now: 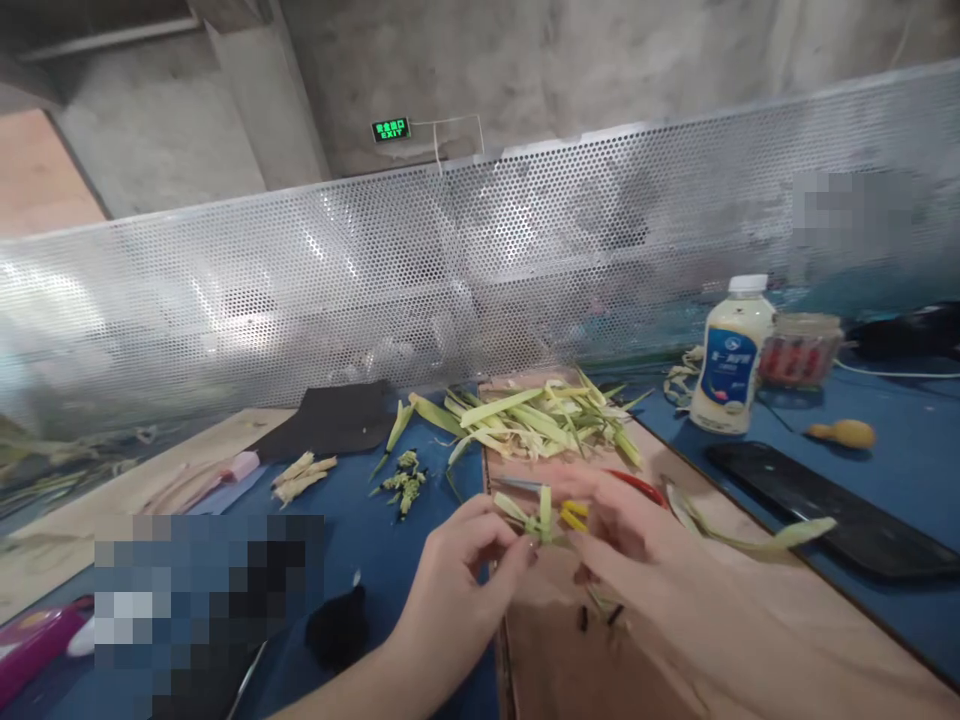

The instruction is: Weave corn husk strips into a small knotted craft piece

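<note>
My left hand is closed, its thumb and fingers pinching a small knotted piece of pale green leaf strips, with short ends sticking up. From the other side my right hand is curled, its fingertips at the right edge of this piece. A small yellow piece shows by the right fingers; what fixes it there is hidden. Scissors show as a grey blade and a red handle on either side of my right hand; I cannot tell whether they lie behind it or are in it.
Beyond my hands, long green leaves are heaped on a wooden board. Small green woven pieces and pale bundles lie left. A bottle, lidded jar, black tray and yellow gourd-shaped object stand right.
</note>
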`<control>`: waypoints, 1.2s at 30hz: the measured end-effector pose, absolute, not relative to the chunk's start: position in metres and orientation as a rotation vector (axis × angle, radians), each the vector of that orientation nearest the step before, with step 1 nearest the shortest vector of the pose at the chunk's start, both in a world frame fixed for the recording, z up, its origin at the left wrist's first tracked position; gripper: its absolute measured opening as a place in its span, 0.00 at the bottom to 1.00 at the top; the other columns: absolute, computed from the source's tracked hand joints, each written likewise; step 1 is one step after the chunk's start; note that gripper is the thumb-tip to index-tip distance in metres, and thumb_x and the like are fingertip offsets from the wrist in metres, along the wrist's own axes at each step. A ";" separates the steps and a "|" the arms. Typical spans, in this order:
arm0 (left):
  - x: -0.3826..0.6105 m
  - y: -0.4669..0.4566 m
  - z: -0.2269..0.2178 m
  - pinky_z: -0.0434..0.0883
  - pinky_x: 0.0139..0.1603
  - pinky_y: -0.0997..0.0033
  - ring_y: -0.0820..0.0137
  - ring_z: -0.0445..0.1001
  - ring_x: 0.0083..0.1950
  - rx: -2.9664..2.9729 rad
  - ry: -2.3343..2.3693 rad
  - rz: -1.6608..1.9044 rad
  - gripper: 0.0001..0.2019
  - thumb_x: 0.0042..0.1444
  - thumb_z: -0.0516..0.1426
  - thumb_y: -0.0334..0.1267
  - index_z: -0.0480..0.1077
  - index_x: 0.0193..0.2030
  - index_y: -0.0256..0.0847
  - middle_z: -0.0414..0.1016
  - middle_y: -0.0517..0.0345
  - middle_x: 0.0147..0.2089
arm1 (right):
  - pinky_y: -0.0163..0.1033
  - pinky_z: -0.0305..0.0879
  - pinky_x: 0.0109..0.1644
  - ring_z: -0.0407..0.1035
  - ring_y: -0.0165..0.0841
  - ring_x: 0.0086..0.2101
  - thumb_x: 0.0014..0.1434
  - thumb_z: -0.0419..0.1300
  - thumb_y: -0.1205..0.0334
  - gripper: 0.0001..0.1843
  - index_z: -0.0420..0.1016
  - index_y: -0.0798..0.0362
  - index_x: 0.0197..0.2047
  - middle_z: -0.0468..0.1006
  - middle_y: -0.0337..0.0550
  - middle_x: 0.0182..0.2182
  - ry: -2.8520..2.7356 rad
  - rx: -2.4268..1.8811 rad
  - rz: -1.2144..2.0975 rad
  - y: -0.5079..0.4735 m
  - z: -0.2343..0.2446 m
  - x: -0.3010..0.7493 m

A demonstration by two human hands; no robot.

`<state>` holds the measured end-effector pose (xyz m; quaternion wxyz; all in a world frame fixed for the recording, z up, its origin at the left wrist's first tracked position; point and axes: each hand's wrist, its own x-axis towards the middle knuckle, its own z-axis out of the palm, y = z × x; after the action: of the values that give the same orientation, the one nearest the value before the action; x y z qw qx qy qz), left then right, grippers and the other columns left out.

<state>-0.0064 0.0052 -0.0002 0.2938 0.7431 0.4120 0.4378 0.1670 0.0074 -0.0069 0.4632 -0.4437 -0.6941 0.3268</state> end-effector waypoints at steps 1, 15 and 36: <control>-0.007 0.006 -0.001 0.63 0.34 0.75 0.72 0.67 0.33 1.987 1.098 1.183 0.11 0.54 0.52 0.33 0.64 0.21 0.37 0.65 0.56 0.31 | 0.34 0.62 0.25 0.64 0.29 0.24 0.56 0.53 0.61 0.16 0.66 0.49 0.49 0.72 0.40 0.30 -1.707 -1.141 0.773 0.008 -0.007 0.167; -0.010 0.007 0.001 0.63 0.34 0.75 0.73 0.66 0.34 2.020 1.047 1.087 0.11 0.55 0.51 0.34 0.66 0.23 0.36 0.65 0.56 0.31 | 0.32 0.60 0.28 0.63 0.29 0.27 0.59 0.49 0.64 0.10 0.69 0.52 0.30 0.69 0.37 0.24 -2.207 -1.057 0.694 0.009 0.008 0.171; -0.013 0.009 0.003 0.64 0.35 0.76 0.74 0.66 0.34 2.008 1.026 1.061 0.10 0.54 0.51 0.31 0.64 0.22 0.36 0.65 0.57 0.32 | 0.30 0.61 0.24 0.62 0.25 0.21 0.58 0.49 0.63 0.07 0.65 0.55 0.32 0.65 0.34 0.21 -1.981 -1.066 1.273 0.008 0.008 0.168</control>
<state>-0.0133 0.0092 0.0030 0.3191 0.7635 0.3903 0.4036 0.1677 0.0082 0.0082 0.2746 -0.3965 -0.7370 0.4735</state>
